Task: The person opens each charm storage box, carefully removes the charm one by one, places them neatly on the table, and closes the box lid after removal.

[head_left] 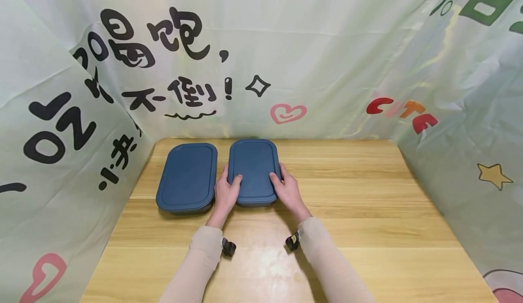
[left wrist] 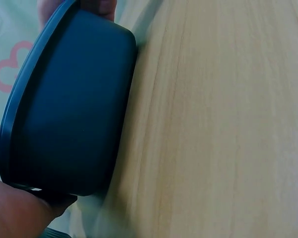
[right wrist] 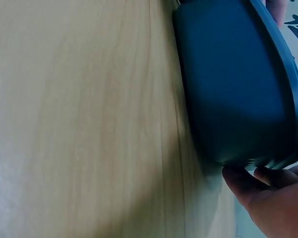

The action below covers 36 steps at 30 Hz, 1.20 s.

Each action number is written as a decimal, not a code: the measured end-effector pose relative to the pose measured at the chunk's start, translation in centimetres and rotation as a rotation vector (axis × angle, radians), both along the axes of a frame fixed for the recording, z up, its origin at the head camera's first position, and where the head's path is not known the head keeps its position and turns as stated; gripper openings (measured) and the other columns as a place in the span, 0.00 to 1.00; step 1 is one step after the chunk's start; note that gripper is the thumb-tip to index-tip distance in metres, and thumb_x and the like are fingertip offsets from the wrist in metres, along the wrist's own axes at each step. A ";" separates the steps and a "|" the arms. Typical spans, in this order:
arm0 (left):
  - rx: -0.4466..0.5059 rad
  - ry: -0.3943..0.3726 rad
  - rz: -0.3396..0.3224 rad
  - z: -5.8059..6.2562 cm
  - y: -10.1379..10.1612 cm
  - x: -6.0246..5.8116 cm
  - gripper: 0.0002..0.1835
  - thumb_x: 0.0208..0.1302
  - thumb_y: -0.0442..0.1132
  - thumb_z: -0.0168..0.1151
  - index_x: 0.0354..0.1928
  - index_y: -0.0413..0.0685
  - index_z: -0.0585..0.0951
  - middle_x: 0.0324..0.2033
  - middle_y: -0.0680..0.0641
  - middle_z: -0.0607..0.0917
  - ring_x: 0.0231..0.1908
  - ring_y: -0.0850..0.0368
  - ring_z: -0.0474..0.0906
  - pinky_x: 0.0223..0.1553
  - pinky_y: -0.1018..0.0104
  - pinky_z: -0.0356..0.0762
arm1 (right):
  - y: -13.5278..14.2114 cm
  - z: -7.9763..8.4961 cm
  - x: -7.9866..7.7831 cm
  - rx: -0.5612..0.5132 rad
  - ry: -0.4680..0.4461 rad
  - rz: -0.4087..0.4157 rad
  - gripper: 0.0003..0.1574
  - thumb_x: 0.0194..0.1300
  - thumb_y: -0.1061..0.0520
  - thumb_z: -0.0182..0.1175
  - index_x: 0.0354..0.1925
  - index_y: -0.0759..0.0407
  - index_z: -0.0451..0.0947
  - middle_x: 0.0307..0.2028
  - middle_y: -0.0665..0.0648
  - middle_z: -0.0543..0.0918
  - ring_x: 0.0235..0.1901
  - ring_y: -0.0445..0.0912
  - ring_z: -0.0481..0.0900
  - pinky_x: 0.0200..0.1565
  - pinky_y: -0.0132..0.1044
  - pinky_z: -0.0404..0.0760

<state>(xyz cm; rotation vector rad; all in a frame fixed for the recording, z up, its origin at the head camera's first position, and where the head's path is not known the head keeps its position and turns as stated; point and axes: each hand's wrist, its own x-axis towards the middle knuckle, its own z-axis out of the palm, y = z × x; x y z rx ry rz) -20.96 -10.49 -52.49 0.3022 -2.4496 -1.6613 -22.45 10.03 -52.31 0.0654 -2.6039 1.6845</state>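
Two dark blue lidded boxes are on the wooden table in the head view. Both hands grip the right-hand lidded box (head_left: 254, 167) by its long sides. My left hand (head_left: 227, 194) has its thumb over the lid's left edge and its fingers along that side, and my right hand (head_left: 287, 190) mirrors it on the right edge. In the left wrist view the box's near wall (left wrist: 74, 104) shows, its base close to the tabletop; whether it touches is hard to tell. The right wrist view shows fingertips (right wrist: 238, 181) curled under the box's lower edge.
The other lidded box (head_left: 188, 176) stands just left of my left hand, a narrow gap away. The wooden table (head_left: 351, 194) meets printed fabric walls (head_left: 327, 67) at its back and sides. Each wrist carries a small black camera (head_left: 229, 247).
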 end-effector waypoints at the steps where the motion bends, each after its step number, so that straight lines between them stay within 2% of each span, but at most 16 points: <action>1: -0.005 0.000 0.003 0.0 0.0 0.0 0.40 0.73 0.48 0.60 0.82 0.43 0.62 0.72 0.31 0.75 0.77 0.35 0.64 0.77 0.41 0.62 | 0.0 0.1 0.0 0.000 0.002 0.000 0.41 0.80 0.48 0.55 0.81 0.64 0.58 0.74 0.71 0.71 0.72 0.62 0.74 0.70 0.55 0.76; 3: -0.017 -0.010 0.007 0.1 0.1 0.0 0.40 0.72 0.49 0.60 0.82 0.44 0.62 0.58 0.25 0.82 0.74 0.35 0.70 0.76 0.41 0.64 | 0.0 0.2 0.0 -0.007 0.001 0.003 0.40 0.80 0.49 0.56 0.81 0.63 0.60 0.73 0.71 0.72 0.70 0.62 0.76 0.68 0.56 0.77; 6: -0.025 -0.020 0.009 0.2 0.2 0.0 0.41 0.72 0.51 0.60 0.82 0.45 0.61 0.56 0.25 0.83 0.73 0.36 0.70 0.75 0.40 0.64 | 0.0 0.4 0.1 -0.016 0.006 0.008 0.38 0.81 0.50 0.55 0.80 0.63 0.61 0.73 0.71 0.73 0.69 0.63 0.78 0.67 0.56 0.79; 7: -0.018 -0.022 0.010 0.2 0.2 0.0 0.42 0.71 0.51 0.61 0.82 0.45 0.61 0.63 0.27 0.80 0.74 0.36 0.69 0.76 0.40 0.63 | -0.1 0.4 0.1 -0.019 0.004 0.011 0.37 0.81 0.51 0.55 0.80 0.62 0.62 0.72 0.71 0.74 0.68 0.63 0.78 0.66 0.57 0.79; 9: -0.010 -0.025 0.011 0.2 0.2 0.2 0.43 0.71 0.51 0.61 0.83 0.46 0.61 0.65 0.29 0.80 0.77 0.38 0.65 0.77 0.41 0.62 | -0.2 0.4 0.1 -0.025 0.000 0.015 0.37 0.80 0.51 0.55 0.80 0.62 0.62 0.72 0.71 0.74 0.68 0.62 0.78 0.66 0.56 0.79; 10: -0.010 -0.022 0.013 0.1 0.1 0.2 0.43 0.71 0.51 0.61 0.83 0.46 0.61 0.70 0.31 0.77 0.77 0.38 0.64 0.77 0.40 0.62 | -0.2 0.4 0.1 -0.028 0.000 0.017 0.36 0.81 0.52 0.55 0.80 0.61 0.62 0.72 0.70 0.74 0.68 0.62 0.78 0.67 0.56 0.79; 14: -0.009 -0.019 0.012 0.1 0.1 0.3 0.43 0.71 0.51 0.62 0.83 0.47 0.60 0.73 0.33 0.74 0.78 0.38 0.63 0.78 0.41 0.61 | -0.2 0.3 0.2 -0.029 0.003 0.028 0.37 0.80 0.53 0.55 0.80 0.62 0.61 0.73 0.70 0.73 0.70 0.62 0.76 0.68 0.56 0.77; 17: -0.018 -0.021 0.004 -0.1 0.1 0.4 0.43 0.71 0.51 0.61 0.83 0.47 0.59 0.78 0.37 0.68 0.78 0.38 0.63 0.77 0.40 0.61 | -0.2 0.2 0.2 -0.021 0.005 0.031 0.38 0.81 0.54 0.54 0.81 0.64 0.58 0.74 0.71 0.71 0.71 0.62 0.75 0.69 0.56 0.77; 34: -0.003 -0.011 -0.016 0.1 0.1 0.4 0.43 0.72 0.51 0.60 0.84 0.46 0.57 0.78 0.37 0.68 0.79 0.39 0.62 0.78 0.42 0.61 | -0.4 0.2 -0.1 -0.050 -0.008 0.031 0.36 0.81 0.54 0.54 0.80 0.61 0.62 0.73 0.70 0.73 0.68 0.61 0.78 0.66 0.55 0.80; 35: -0.003 -0.014 -0.016 0.1 0.0 0.3 0.43 0.72 0.51 0.60 0.84 0.47 0.57 0.71 0.36 0.77 0.76 0.38 0.67 0.78 0.42 0.61 | -0.4 0.2 -0.1 -0.053 -0.010 0.030 0.36 0.81 0.53 0.54 0.80 0.60 0.62 0.73 0.70 0.73 0.69 0.60 0.78 0.67 0.55 0.79; 36: -0.003 -0.019 -0.018 0.2 0.0 0.3 0.43 0.72 0.51 0.60 0.84 0.47 0.57 0.71 0.36 0.77 0.76 0.38 0.67 0.78 0.42 0.61 | -0.4 0.2 -0.2 -0.055 -0.008 0.030 0.36 0.81 0.53 0.54 0.80 0.60 0.62 0.73 0.70 0.73 0.69 0.60 0.78 0.67 0.55 0.79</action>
